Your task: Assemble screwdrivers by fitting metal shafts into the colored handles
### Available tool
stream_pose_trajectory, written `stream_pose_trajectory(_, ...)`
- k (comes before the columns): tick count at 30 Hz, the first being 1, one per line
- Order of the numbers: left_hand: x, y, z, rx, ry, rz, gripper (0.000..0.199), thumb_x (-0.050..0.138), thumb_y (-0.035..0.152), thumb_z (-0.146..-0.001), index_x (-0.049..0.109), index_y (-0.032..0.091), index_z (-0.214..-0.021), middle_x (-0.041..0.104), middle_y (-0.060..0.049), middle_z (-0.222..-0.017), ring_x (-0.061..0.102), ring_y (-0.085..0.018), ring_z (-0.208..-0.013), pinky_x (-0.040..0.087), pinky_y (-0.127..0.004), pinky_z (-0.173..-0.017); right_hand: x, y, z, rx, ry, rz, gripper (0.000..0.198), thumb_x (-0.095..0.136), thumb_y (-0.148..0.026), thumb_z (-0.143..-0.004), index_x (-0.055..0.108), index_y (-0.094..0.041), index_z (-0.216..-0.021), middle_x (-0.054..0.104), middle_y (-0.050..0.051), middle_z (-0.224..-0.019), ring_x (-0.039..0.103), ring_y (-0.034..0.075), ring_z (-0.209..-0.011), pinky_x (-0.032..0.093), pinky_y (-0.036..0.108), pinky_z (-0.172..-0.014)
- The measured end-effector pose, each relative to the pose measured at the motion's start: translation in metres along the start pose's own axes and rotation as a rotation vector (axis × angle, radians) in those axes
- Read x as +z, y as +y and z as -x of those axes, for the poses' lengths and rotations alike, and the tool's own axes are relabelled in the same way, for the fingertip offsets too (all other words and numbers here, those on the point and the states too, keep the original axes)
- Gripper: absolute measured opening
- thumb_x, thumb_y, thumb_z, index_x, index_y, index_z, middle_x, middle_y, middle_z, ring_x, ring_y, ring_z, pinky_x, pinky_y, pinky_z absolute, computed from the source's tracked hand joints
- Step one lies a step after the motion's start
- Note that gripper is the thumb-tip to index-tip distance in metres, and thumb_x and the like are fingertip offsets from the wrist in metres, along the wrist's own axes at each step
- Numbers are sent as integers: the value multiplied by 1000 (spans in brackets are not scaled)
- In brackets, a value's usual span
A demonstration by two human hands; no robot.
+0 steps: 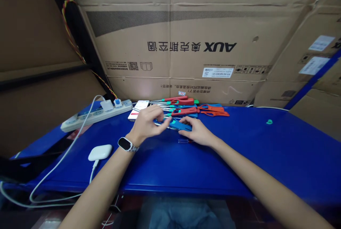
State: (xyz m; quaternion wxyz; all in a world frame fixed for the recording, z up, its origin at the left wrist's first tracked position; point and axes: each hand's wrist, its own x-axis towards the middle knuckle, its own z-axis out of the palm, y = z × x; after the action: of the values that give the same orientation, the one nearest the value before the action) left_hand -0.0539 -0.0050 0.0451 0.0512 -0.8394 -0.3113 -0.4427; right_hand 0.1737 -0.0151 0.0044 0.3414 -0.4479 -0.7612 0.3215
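A blue long-nosed lighter [180, 125] with a green trigger lies between my two hands, just above the table. My left hand [146, 123], with a watch [127, 144] on its wrist, has curled fingers and its thumb against the lighter's front end; part of that grip is hidden. My right hand [198, 131] grips the handle's rear end between thumb and fingers. Below the right fingers is a small tool with a clear handle [183, 141], perhaps a screwdriver, partly covered. Behind the hands lie several more lighters, including a red one [185, 111], and orange-handled scissors [213, 110].
A phone [143, 105] lies behind my left hand. To the left are a white power strip [97, 115] with plugs, a white earbud case [99, 152] and its cable. Cardboard [186, 58] walls the back of the blue table [247, 150]. A green scrap [269, 122] lies right.
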Motion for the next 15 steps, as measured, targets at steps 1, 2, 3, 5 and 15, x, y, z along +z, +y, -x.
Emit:
stream_pose_trajectory(1, 2, 3, 0, 62, -98, -7, 22, 66, 36, -82, 59, 18, -72, 63, -3, -75, 58, -18, -74, 46, -30, -70, 1, 0, 0, -7, -10, 12, 26, 69, -27, -76, 62, -18, -99, 69, 3, -92, 62, 17, -75, 47, 31, -72)
stream_pose_trajectory(2, 5, 5, 0, 92, -203, -16, 22, 69, 37, -81, 64, 18, -88, 67, -7, -92, 61, -22, -91, 48, -34, -81, 2, -1, 1, -16, -16, 16, 26, 69, -27, -76, 62, -18, -99, 68, 3, -93, 62, 17, -76, 47, 32, -73)
stream_pose_trajectory(3, 9, 6, 1, 92, -304, -22, 30, 70, 38, -81, 65, 18, -102, 66, -9, -106, 60, -25, -102, 48, -38, -88, 3, -1, 0, -27, -17, 14, 26, 69, -28, -76, 62, -17, -99, 68, 4, -95, 62, 18, -78, 47, 32, -75)
stream_pose_trajectory(5, 14, 4, 2, 41, -473, -5, 36, 67, 38, -85, 63, 20, -116, 65, -10, -116, 61, -26, -106, 48, -40, -91, 3, -2, 0, -44, -19, -2, 27, 69, -29, -76, 61, -17, -99, 67, 5, -99, 62, 19, -84, 47, 34, -81)
stream_pose_trajectory(15, 4, -26, 5, -209, -484, 116, 30, 69, 38, -83, 69, 22, -109, 64, -9, -111, 62, -27, -100, 47, -41, -93, -23, -4, 25, -16, 89, 361, 35, 62, -19, -67, 48, -21, -98, 56, 6, -103, 51, 22, -89, 43, 36, -80)
